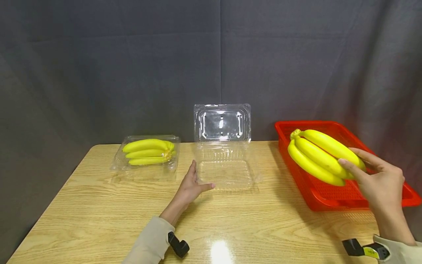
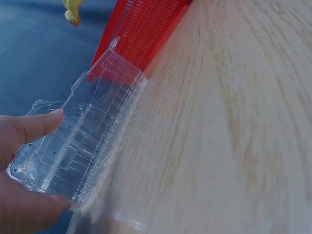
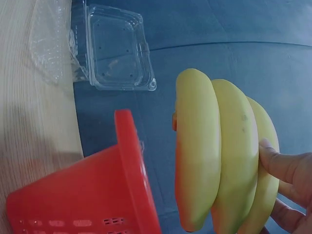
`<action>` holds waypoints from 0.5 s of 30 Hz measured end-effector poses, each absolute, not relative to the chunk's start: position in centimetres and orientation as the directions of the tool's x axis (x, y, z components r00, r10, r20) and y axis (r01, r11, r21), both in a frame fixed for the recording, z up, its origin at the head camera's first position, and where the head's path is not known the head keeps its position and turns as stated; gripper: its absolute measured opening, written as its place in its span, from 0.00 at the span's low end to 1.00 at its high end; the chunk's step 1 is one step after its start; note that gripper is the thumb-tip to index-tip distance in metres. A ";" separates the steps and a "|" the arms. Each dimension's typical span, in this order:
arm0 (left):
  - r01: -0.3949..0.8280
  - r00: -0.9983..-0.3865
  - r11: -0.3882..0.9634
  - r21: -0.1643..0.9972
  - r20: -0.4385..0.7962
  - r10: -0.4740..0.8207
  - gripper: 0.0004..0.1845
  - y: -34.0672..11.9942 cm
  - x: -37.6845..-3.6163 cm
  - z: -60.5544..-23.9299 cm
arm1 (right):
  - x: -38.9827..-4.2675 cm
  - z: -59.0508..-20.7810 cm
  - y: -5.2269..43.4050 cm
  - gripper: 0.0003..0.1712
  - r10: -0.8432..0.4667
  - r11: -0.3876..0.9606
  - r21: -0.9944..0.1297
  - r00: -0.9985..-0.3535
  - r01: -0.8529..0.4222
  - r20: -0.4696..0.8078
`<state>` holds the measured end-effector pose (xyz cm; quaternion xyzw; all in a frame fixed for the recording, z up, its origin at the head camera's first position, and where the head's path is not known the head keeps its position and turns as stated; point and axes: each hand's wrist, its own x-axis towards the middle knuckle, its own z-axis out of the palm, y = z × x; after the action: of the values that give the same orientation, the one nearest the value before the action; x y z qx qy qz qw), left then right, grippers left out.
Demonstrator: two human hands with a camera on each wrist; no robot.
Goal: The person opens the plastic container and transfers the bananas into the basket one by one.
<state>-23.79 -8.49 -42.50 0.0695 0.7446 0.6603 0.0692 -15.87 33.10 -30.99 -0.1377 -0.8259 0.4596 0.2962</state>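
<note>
My right hand (image 1: 369,169) grips a bunch of yellow bananas (image 1: 321,156) and holds it just above the red basket (image 1: 329,200) at the right of the table. In the right wrist view the bananas (image 3: 222,151) hang beside the basket's rim (image 3: 134,161) with my fingers (image 3: 282,163) curled round them. My left hand (image 1: 194,183) holds the near left corner of an open clear clamshell box (image 1: 225,172) at the table's middle, its lid (image 1: 222,123) standing upright. In the left wrist view thumb and fingers (image 2: 29,126) pinch the clear box's (image 2: 83,141) edge.
A second clear clamshell box (image 1: 146,156) with a banana bunch (image 1: 148,151) inside lies at the back left of the wooden table (image 1: 99,220). A dark curtain hangs behind the table.
</note>
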 end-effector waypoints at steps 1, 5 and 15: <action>0.011 -0.981 0.117 0.993 -0.012 0.195 0.60 -8.5 -23.8 -42.5 | -15.8 -31.1 33.2 0.27 0.508 0.533 -0.845 -0.783 -0.041 0.359; 0.008 -0.981 0.119 0.993 -0.015 0.192 0.60 -8.5 -23.8 -42.4 | -15.7 -31.2 33.3 0.27 0.541 0.506 -0.862 -0.768 -0.028 0.343; 0.005 -0.982 0.125 0.992 -0.019 0.190 0.59 -8.5 -23.9 -42.4 | -15.7 -31.8 34.0 0.28 0.598 0.503 -0.863 -0.739 0.045 0.309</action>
<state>-23.89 -8.48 -42.45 0.0654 0.7467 0.6582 0.0704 -15.67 34.04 -31.80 -0.1980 -0.8125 0.4577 0.3018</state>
